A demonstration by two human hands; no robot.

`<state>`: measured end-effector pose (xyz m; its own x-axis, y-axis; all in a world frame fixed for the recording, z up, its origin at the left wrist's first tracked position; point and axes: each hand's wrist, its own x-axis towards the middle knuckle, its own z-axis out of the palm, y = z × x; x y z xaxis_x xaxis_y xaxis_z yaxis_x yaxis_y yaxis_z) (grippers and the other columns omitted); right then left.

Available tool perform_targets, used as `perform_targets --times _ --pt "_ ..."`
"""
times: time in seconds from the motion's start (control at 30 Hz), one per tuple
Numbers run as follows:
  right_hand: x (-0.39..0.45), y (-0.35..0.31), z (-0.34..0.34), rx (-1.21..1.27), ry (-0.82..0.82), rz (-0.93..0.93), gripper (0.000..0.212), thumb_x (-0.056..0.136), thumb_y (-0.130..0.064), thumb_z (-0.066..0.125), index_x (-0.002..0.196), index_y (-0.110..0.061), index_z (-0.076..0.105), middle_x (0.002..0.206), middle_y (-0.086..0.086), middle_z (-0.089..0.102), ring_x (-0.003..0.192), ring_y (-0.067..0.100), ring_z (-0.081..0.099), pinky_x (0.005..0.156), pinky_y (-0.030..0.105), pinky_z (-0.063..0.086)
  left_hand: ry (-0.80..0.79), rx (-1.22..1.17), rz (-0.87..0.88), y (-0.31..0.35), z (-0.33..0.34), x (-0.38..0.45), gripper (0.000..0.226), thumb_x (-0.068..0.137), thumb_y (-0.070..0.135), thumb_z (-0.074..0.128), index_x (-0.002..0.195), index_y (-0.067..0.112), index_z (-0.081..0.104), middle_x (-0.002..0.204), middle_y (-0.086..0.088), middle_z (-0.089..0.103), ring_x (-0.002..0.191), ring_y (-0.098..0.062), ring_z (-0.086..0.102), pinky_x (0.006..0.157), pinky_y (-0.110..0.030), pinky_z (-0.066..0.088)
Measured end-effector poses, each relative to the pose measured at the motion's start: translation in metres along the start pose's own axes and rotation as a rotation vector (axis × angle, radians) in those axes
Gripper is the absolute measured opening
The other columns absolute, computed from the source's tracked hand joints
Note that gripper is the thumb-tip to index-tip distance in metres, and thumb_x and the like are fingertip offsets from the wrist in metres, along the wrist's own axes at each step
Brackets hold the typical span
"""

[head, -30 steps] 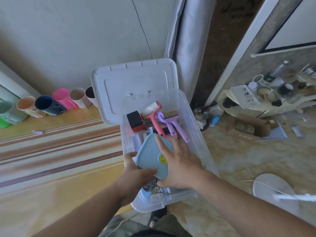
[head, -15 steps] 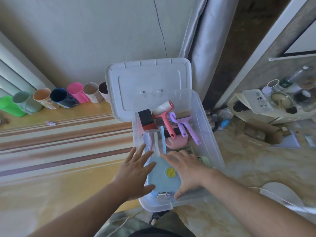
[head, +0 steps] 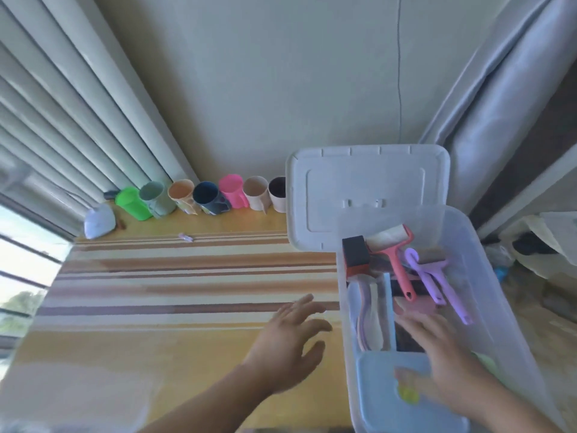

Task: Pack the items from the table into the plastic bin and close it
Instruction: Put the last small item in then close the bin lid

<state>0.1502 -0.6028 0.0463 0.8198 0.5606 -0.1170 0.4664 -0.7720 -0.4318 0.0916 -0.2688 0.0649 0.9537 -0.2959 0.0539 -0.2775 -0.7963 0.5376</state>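
A clear plastic bin (head: pixel 477 276) stands at the table's right end, its white lid (head: pixel 368 189) propped upright behind it. Inside lie a light blue box with a yellow dot (head: pixel 384 401), a red lint roller (head: pixel 396 260), a purple roller (head: pixel 437 282) and a black-and-red block (head: pixel 354 254). My right hand (head: pixel 437 360) hovers blurred over the bin with fingers spread, holding nothing. My left hand (head: pixel 290 339) is over the table left of the bin, fingers spread and empty. A row of several coloured cups (head: pixel 203 196) lines the table's back edge.
The striped tablecloth (head: pixel 171 292) covers the table. A white cloth bundle (head: pixel 100 221) and a small purple clip (head: pixel 186 236) lie near the back. Curtains hang behind left, a window at far left. A cluttered shelf (head: pixel 543 242) sits right.
Both hands have let go of the light blue box, which now lies in the bin. My left hand moved left, out over the table. The view swung left toward the cups.
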Motion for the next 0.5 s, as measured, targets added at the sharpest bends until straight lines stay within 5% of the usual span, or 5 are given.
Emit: perform_targets --times 0.07,0.13,0.17,0.3,0.5 --pt "0.024 -0.017 -0.012 0.058 0.158 0.024 0.069 0.081 -0.068 0.066 0.134 -0.025 0.065 0.135 -0.012 0.054 0.123 0.023 0.056 0.105 0.047 0.046 0.063 -0.04 -0.197 -0.042 -0.024 -0.009 0.02 0.094 0.028 0.063 0.11 0.032 0.073 0.135 0.013 0.062 0.11 -0.003 0.064 0.096 -0.038 0.054" --pt "0.06 -0.05 -0.024 0.042 0.289 0.022 0.055 0.082 -0.052 0.065 0.126 -0.02 0.07 0.126 -0.004 0.058 0.118 0.027 0.057 0.104 0.043 0.043 0.096 -0.06 -0.374 -0.088 -0.046 -0.017 0.019 0.093 0.024 0.067 0.106 0.035 0.075 0.13 0.018 0.061 0.075 0.0 0.06 0.079 -0.03 0.052" --pt "0.082 -0.069 -0.025 0.023 0.33 0.003 0.05 0.082 -0.045 0.063 0.122 -0.017 0.072 0.123 0.001 0.06 0.115 0.028 0.058 0.104 0.038 0.04 0.103 -0.061 -0.436 -0.113 -0.057 -0.021 0.021 0.093 0.023 0.068 0.107 0.036 0.075 0.13 0.018 0.06 0.074 0.001 0.058 0.077 -0.029 0.05" --pt "0.183 -0.152 0.005 0.041 0.319 -0.062 0.04 0.083 -0.023 0.072 0.122 -0.017 0.072 0.122 0.002 0.059 0.116 0.026 0.055 0.101 0.03 0.037 0.09 -0.005 -0.574 -0.221 -0.098 -0.027 0.033 0.091 0.018 0.068 0.12 0.032 0.073 0.14 0.007 0.053 0.122 -0.018 0.057 0.093 -0.032 0.05" --pt "0.343 -0.267 0.113 0.095 -0.064 -0.078 0.048 0.099 -0.027 0.06 0.147 -0.029 0.052 0.146 -0.009 0.042 0.135 0.014 0.043 0.105 0.034 0.047 -0.105 0.071 -0.691 -0.38 -0.129 -0.005 0.059 0.089 0.019 0.065 0.145 0.034 0.055 0.154 0.0 0.042 0.127 -0.032 0.054 0.107 -0.044 0.048"
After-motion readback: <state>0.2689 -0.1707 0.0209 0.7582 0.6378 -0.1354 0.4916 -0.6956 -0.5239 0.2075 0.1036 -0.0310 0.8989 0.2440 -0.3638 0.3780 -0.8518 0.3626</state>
